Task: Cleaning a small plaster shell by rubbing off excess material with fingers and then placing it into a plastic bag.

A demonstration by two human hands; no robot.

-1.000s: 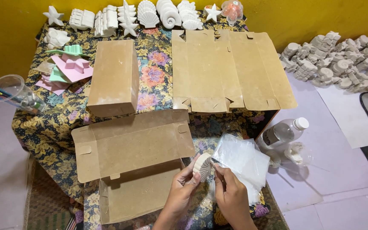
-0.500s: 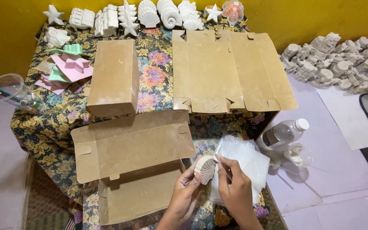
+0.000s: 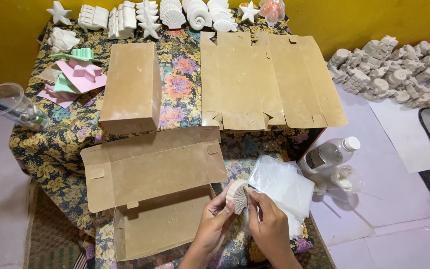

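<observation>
Since half a second ago, barely shifted: both hands close over the same small piece, right fingers now pinching at its edge.

Left hand point(image 3: 215, 224) grasping a pale shell-shaped casting point(image 3: 237, 195), ribbed like a fan, held above the near edge of the tabletop point(image 3: 185, 94). Right hand point(image 3: 269, 226) pinched on the casting's right side, thumb and forefinger closed on it. Just right of the hands, touching or nearly so, a stack of clear plastic bags point(image 3: 284, 187). Left of the hands, an open brown cardboard box point(image 3: 158, 221) with its lid flap point(image 3: 150, 167) laid back. Farther off, a closed brown box point(image 3: 131, 87), a flat unfolded box blank point(image 3: 269, 79), and a row of white castings point(image 3: 175, 14) along the yellow wall.

Step in hand, by the look of it: inspecting or trimming the casting before wrapping. Next move likely calls for a free hand to lift one bag.
</observation>
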